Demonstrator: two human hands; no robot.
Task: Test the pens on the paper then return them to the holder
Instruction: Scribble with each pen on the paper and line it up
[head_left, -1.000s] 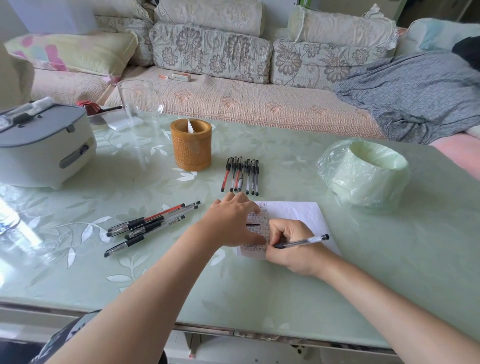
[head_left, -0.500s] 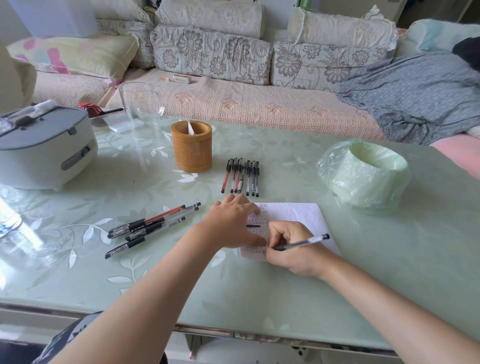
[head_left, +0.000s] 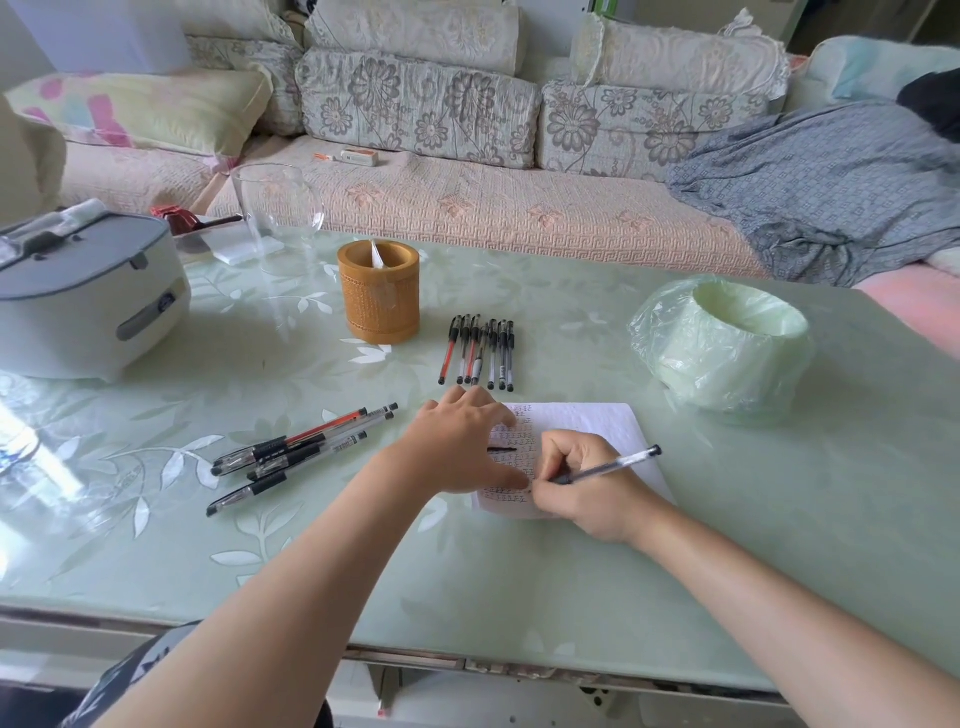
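Several slim pens (head_left: 480, 351) lie parallel beside the round tan holder (head_left: 378, 299).

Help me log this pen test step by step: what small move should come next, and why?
Probably lift the pen off the paper. The right hand grips it with the tip down at the sheet's near left part, beside rows of test marks, while the left hand presses the paper flat, so this pen's trial looks about done.

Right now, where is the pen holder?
In the head view, the pen holder stands upright on the table, left of centre, just left of the row of pens and in front of the clear glass.
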